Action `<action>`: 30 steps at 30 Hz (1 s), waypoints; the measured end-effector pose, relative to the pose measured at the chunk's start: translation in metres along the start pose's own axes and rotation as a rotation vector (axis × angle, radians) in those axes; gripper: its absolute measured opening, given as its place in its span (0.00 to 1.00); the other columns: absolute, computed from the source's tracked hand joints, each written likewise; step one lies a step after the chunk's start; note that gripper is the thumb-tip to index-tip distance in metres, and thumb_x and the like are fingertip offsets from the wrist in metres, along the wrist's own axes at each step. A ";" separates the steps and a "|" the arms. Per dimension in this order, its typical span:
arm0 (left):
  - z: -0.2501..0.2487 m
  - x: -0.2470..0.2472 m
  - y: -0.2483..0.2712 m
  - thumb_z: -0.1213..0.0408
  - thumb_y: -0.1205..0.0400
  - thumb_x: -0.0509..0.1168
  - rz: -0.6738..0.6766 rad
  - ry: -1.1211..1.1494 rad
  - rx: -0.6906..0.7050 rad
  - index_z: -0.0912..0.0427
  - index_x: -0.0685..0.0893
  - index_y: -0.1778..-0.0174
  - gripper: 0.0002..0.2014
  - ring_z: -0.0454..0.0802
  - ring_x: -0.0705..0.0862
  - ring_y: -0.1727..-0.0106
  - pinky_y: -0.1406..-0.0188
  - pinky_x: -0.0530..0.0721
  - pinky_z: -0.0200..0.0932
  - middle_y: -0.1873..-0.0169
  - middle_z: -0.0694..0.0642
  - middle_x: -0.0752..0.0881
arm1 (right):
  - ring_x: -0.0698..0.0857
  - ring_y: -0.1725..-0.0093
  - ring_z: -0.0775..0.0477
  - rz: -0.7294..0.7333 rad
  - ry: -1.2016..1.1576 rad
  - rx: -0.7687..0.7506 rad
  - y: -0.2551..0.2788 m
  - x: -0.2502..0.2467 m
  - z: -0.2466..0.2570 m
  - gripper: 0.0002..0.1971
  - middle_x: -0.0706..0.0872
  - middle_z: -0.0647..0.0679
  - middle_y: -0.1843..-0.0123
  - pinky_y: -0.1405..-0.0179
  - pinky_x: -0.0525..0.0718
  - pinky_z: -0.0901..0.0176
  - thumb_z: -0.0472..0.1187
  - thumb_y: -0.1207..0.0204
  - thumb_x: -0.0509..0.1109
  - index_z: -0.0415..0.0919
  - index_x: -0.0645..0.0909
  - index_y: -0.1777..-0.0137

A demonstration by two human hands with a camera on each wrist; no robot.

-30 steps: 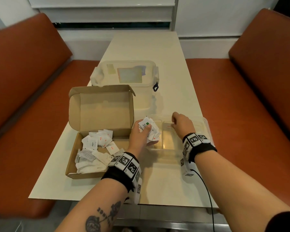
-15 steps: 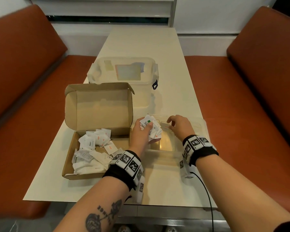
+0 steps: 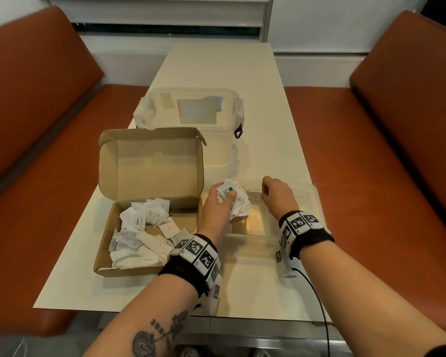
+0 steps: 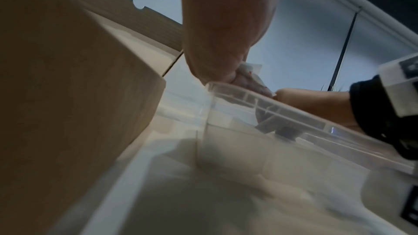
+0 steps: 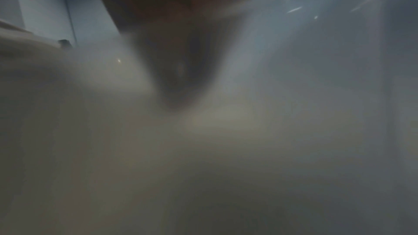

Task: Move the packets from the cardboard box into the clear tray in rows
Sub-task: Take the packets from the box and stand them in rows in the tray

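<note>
An open cardboard box (image 3: 150, 176) stands on the left of the table, with several white packets (image 3: 144, 228) heaped in it. My left hand (image 3: 227, 199) hovers over the left end of the clear tray (image 3: 317, 202) and grips a bunch of packets (image 3: 236, 202). My right hand (image 3: 264, 194) is inside the tray, its fingers curled down on a small red-printed packet (image 3: 255, 196) near the far wall. The left wrist view shows the left hand (image 4: 226, 42) gripping packets (image 4: 251, 67) above the tray rim (image 4: 294, 112), beside the box wall (image 4: 68, 78). The right wrist view is blurred.
A lidded clear plastic container (image 3: 191, 112) stands just behind the box. The cream table (image 3: 242, 284) is narrow, with orange bench seats on the left (image 3: 36, 124) and right (image 3: 397, 150). A black cable (image 3: 317, 292) trails from my right wrist over the near edge.
My right hand has shifted slightly left inside the tray, towards the left hand. The left hand keeps hold of its bunch in about the same spot.
</note>
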State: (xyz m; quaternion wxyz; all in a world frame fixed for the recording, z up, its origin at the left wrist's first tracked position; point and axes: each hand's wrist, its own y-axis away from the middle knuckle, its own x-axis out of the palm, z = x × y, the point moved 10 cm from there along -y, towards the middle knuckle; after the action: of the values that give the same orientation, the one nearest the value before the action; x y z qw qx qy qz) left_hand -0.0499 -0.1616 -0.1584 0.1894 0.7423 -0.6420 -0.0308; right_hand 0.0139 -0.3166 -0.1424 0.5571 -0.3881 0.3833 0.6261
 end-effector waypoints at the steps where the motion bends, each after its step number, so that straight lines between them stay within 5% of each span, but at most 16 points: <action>1: 0.000 0.000 0.000 0.65 0.15 0.63 0.000 0.002 -0.002 0.50 0.74 0.35 0.13 0.57 0.87 0.47 0.67 0.90 0.49 0.41 0.58 0.82 | 0.74 0.60 0.44 0.004 -0.006 0.003 0.000 0.000 0.000 0.02 0.81 0.36 0.53 0.62 0.69 0.58 0.31 0.22 0.65 0.34 0.76 0.51; 8: 0.004 0.002 0.002 0.66 0.15 0.63 0.002 0.039 -0.026 0.49 0.74 0.35 0.15 0.55 0.87 0.48 0.71 0.88 0.44 0.40 0.58 0.81 | 0.82 0.55 0.44 -0.042 -0.050 -0.020 0.007 -0.014 0.006 0.05 0.84 0.44 0.54 0.60 0.73 0.59 0.40 0.22 0.67 0.38 0.80 0.51; 11: -0.001 0.006 0.001 0.67 0.15 0.62 -0.002 0.082 -0.022 0.49 0.74 0.34 0.15 0.57 0.86 0.45 0.70 0.88 0.45 0.39 0.59 0.80 | 0.81 0.60 0.50 -0.122 -0.283 -0.073 0.014 -0.032 0.025 0.06 0.86 0.50 0.59 0.59 0.76 0.60 0.44 0.22 0.68 0.42 0.84 0.56; 14: -0.005 0.011 -0.001 0.65 0.14 0.61 0.013 0.124 -0.021 0.48 0.74 0.34 0.14 0.55 0.87 0.50 0.70 0.88 0.45 0.41 0.61 0.83 | 0.80 0.64 0.58 -0.051 -0.507 -0.100 0.021 -0.033 0.045 0.04 0.86 0.52 0.60 0.62 0.76 0.67 0.45 0.26 0.73 0.46 0.86 0.57; 18: -0.004 0.014 -0.001 0.61 0.13 0.58 0.032 0.179 -0.040 0.56 0.73 0.32 0.13 0.52 0.89 0.56 0.67 0.89 0.48 0.45 0.61 0.84 | 0.80 0.61 0.60 0.028 -0.522 -0.059 0.025 -0.027 0.046 0.13 0.86 0.51 0.55 0.60 0.77 0.68 0.47 0.31 0.78 0.44 0.85 0.48; 23: 0.001 0.021 0.006 0.60 0.12 0.57 0.084 0.174 -0.068 0.61 0.73 0.32 0.14 0.58 0.86 0.50 0.59 0.90 0.55 0.40 0.67 0.82 | 0.81 0.59 0.58 0.036 -0.501 -0.008 0.031 -0.023 0.038 0.14 0.85 0.55 0.59 0.62 0.76 0.70 0.46 0.34 0.80 0.46 0.85 0.50; 30: -0.002 0.028 0.012 0.70 0.17 0.64 0.163 0.155 -0.061 0.58 0.76 0.35 0.15 0.54 0.88 0.55 0.65 0.90 0.48 0.46 0.62 0.85 | 0.84 0.60 0.49 -0.002 -0.535 0.040 0.033 -0.028 0.027 0.06 0.86 0.48 0.62 0.57 0.86 0.51 0.42 0.32 0.78 0.42 0.84 0.59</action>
State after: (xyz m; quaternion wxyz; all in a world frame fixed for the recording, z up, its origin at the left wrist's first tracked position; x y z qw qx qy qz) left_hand -0.0562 -0.1896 -0.1474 0.2626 0.6819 -0.6823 0.0226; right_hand -0.0181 -0.3064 -0.1039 0.6469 -0.1983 0.2345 0.6981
